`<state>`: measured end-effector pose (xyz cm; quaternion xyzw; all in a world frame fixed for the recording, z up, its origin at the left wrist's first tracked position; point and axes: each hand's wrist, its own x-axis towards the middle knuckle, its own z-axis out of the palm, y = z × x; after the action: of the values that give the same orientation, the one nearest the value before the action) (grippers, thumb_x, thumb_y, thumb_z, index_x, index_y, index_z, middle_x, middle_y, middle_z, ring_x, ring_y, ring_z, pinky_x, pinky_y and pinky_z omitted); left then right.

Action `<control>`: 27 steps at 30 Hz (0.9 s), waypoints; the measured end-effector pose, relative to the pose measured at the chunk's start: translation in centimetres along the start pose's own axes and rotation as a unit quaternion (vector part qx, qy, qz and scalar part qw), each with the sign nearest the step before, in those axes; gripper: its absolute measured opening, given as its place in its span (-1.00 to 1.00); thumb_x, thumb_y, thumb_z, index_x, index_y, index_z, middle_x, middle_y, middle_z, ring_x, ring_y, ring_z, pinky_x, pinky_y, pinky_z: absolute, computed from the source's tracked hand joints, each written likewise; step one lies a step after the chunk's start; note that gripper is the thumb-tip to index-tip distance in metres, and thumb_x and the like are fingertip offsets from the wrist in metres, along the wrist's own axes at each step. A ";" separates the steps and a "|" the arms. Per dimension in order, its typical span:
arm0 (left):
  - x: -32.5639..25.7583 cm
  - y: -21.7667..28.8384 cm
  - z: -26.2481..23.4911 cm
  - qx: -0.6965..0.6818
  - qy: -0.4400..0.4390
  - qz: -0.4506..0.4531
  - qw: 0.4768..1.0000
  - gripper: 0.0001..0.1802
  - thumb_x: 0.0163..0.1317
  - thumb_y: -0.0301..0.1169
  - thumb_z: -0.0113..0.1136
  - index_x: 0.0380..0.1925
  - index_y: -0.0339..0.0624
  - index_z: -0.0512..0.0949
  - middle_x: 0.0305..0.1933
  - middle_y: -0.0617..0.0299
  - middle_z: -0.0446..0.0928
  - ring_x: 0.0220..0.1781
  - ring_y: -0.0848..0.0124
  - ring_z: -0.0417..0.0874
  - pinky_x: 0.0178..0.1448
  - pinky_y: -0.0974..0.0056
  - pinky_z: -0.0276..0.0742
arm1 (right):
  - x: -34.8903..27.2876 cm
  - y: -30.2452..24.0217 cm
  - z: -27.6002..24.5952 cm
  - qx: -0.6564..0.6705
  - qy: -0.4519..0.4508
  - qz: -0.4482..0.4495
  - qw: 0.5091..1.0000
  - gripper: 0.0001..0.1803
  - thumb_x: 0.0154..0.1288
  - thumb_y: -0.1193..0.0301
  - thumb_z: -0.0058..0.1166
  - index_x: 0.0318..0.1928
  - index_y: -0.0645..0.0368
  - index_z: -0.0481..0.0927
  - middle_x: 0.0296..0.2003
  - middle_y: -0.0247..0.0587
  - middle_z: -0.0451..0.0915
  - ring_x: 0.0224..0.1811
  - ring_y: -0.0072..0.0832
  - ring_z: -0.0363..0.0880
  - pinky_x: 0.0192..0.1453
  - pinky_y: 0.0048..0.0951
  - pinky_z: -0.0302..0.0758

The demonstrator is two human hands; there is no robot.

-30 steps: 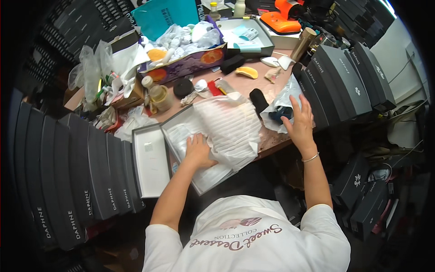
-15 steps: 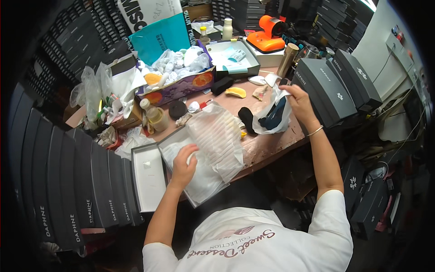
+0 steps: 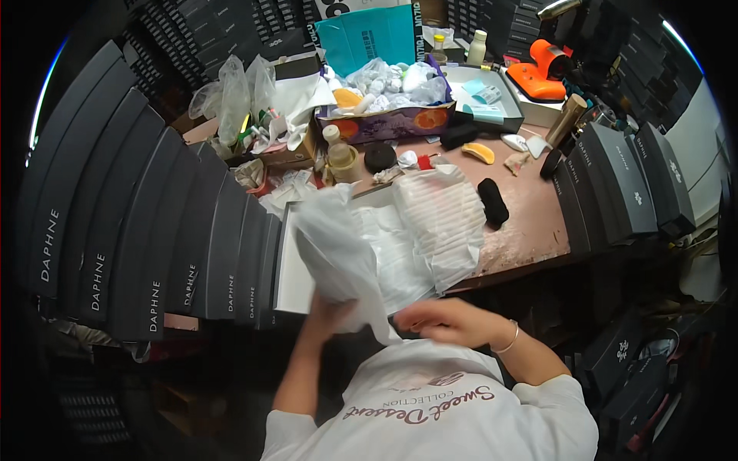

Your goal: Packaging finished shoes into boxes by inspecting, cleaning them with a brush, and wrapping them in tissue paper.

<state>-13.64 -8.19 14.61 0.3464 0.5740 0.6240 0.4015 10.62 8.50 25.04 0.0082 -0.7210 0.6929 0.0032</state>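
Observation:
A white, thin-looking bag [image 3: 334,238] hangs in my left hand [image 3: 329,313], whose fingers are closed at its lower part. Whatever the bag contains is hidden. My right hand [image 3: 450,323] is beside the bag's loose lower end, in front of my shirt; its fingers are blurred and partly curled. Beyond the hands lies an open shoe box, lined with white tissue paper [image 3: 396,265]. A creased, striped white paper sheet [image 3: 442,219] spreads over its right side. The white inside of the box lid [image 3: 287,269] shows left of the bag.
Dark shoe boxes [image 3: 154,230] stand in a row at left, with more [image 3: 607,184] at right. On the pink table [image 3: 530,223] are a black soft item [image 3: 493,203], a purple carton [image 3: 384,127] of white wads, a bottle [image 3: 338,150] and an orange device [image 3: 538,73].
My right hand has come from the table's right side toward my body. The white bag, earlier in it with a dark shoe-like thing inside, appears now in my left hand. The view has shifted left.

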 end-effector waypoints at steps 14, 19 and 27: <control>16.7 -12.9 7.2 -0.127 0.188 -0.097 0.969 -0.35 0.32 -0.32 0.01 0.34 -0.31 0.09 0.35 -0.05 0.27 0.35 0.16 0.33 0.37 0.15 0.25 | 5.4 13.1 0.5 -0.290 0.376 0.015 0.880 -0.16 0.25 0.50 0.05 0.43 0.32 -0.11 0.15 0.49 0.28 0.19 0.16 0.39 0.21 -0.09 0.38; 14.7 -10.6 10.7 -0.004 0.134 -0.134 0.982 -0.29 0.33 -0.25 0.03 0.33 -0.49 0.09 0.41 -0.24 0.17 0.45 0.01 0.19 0.44 0.11 0.14 | 3.0 10.8 1.5 -0.385 0.234 0.112 0.886 -0.31 0.26 0.44 0.09 0.37 0.23 0.17 0.25 0.45 0.21 0.29 0.18 0.27 0.32 -0.16 0.30; 11.0 -7.2 12.6 0.209 0.196 0.202 0.937 -0.44 0.31 -0.40 0.06 0.27 -0.43 0.24 0.29 -0.24 0.31 0.39 -0.09 0.26 0.47 0.08 0.11 | -6.6 14.4 -5.9 -0.207 0.222 0.244 0.921 -0.78 0.31 0.43 -0.01 -0.23 0.34 0.62 -0.49 -0.27 0.62 -0.55 -0.60 0.55 -0.46 -0.56 0.50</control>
<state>-6.47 7.39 8.45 0.4019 0.6768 0.6133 0.0651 16.97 15.00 10.75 -0.3229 -0.8088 0.4914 -0.0039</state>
